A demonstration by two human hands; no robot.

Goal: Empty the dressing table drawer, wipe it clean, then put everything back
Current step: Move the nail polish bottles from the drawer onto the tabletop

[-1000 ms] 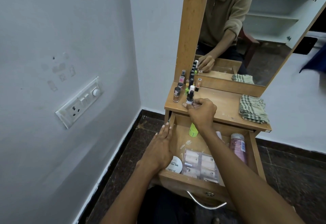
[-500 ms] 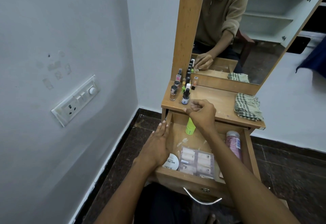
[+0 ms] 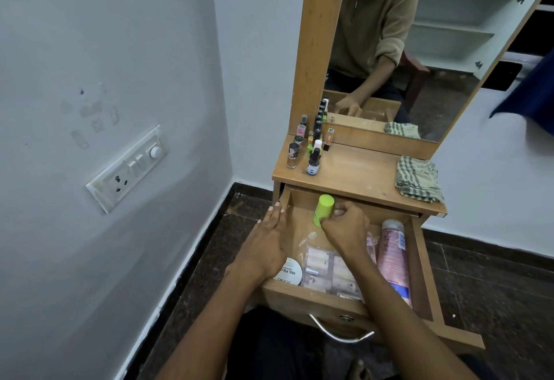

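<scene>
Still mid-emptying: nail polish bottles (image 3: 311, 146) stood on tabletop (image 3: 359, 176); round tin (image 3: 289, 273), packets (image 3: 326, 268), pink bottle (image 3: 392, 257) left in drawer (image 3: 419, 262). Right hand (image 3: 344, 228) gripped green bottle (image 3: 323, 209), seemingly lifting. Left hand (image 3: 266, 245) flat against drawer side. Cloth (image 3: 418, 179) waited unused.

We are in a home bedroom corner — a wooden dressing table (image 3: 359, 176) with mirror (image 3: 419, 50), nail-polish bottles (image 3: 311, 146), wall switchboard (image 3: 127, 168), stone floor (image 3: 494, 283).
</scene>
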